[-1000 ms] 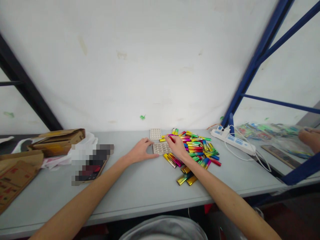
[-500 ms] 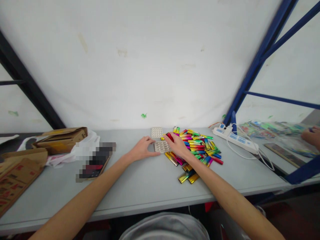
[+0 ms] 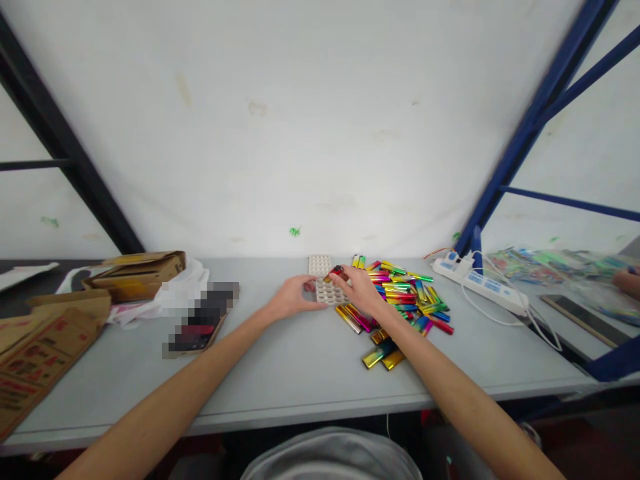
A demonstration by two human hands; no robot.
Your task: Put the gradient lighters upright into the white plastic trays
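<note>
A white tray with rows of holes (image 3: 326, 293) lies on the table in front of me. My left hand (image 3: 295, 297) holds its left end, thumb along the near edge and fingers at the far edge. Over the tray, my right hand (image 3: 359, 288) pinches a shiny red lighter-shaped case (image 3: 339, 270) with a dark end; whether it touches a hole cannot be made out. Behind lies a second white holed tray (image 3: 319, 263). To the right, a loose pile of shiny multicoloured lighter-shaped cases (image 3: 400, 293) spreads partly behind my right wrist.
A white power strip (image 3: 480, 287) with cables lies right of the pile, beside a blue metal frame (image 3: 520, 133). Farther right are a phone-like slab (image 3: 583, 320) and another person's hand (image 3: 627, 283). At left are cardboard boxes (image 3: 55, 340), a white plastic bag (image 3: 193, 273) and a pixelated dark object (image 3: 205, 320).
My right hand has tipped the red case so its dark end shows more. My left fingers have curled in at the tray's far edge. The whole view has shifted slightly.
</note>
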